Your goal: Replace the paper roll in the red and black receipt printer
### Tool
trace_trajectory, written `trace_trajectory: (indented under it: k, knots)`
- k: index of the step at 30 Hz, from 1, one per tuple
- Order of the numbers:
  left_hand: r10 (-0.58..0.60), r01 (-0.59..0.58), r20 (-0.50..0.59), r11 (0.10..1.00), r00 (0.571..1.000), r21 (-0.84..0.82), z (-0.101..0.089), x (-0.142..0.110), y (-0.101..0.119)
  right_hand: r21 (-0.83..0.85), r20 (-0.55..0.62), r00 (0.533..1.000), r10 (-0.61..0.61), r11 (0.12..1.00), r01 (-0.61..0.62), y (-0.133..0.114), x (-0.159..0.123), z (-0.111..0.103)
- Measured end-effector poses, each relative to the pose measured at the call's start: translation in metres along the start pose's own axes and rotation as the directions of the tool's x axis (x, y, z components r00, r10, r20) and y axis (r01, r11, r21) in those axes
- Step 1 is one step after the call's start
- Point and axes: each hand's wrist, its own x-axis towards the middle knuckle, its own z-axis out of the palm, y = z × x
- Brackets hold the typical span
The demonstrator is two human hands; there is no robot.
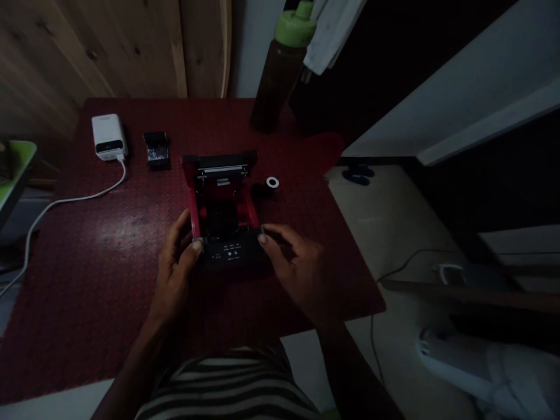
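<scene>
Red-and-black device (pixel 224 217), lid raised, held at front corners by left hand (pixel 175 271), right hand (pixel 300 268); steadying apparently performed; even grip presumably required next.

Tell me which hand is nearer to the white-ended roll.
Right: the right hand touches the device at its near right corner, with the roll beyond; the left hand, farther off, touches the near left corner.

device (pixel 223 220): smooth plastic | tabletop (pixel 111 242): faintly glossy | panelling (pixel 144 64): knotty wood
</scene>
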Motion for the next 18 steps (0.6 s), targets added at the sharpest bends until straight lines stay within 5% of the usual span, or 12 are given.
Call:
trace_trajectory:
  k: [3, 6, 8, 10, 12, 18]
  knots:
    - [-0.011, 0.011, 0.016, 0.999, 1.000, -0.037, -0.004, 0.002, -0.008, -0.161, -0.004, 0.983, -0.185, 0.970, 0.182, -0.009, 0.023, -0.006]
    - [0.005, -0.004, 0.018, 0.999, 1.000, -0.045, -0.007, 0.004, -0.012, -0.252, 0.288, 0.915, -0.282, 0.900, 0.357, -0.029, 0.060, 0.003]
    - [0.028, -0.027, 0.021, 0.998, 0.999, -0.053, -0.007, 0.004, -0.012, -0.361, 0.565, 0.805, -0.179, 0.824, 0.437, -0.043, 0.085, 0.016]
    - [0.044, -0.043, 0.031, 0.998, 0.999, -0.049, -0.007, 0.003, -0.010, -0.446, 0.702, 0.710, -0.050, 0.747, 0.493, -0.052, 0.102, 0.031]
    - [0.061, -0.060, 0.034, 0.998, 0.998, -0.024, -0.006, 0.003, -0.007, -0.470, 0.742, 0.670, -0.002, 0.712, 0.522, -0.055, 0.112, 0.042]
    - [0.073, -0.072, 0.019, 0.997, 0.997, -0.012, -0.004, 0.002, -0.006, -0.425, 0.760, 0.648, -0.053, 0.714, 0.557, -0.048, 0.116, 0.044]
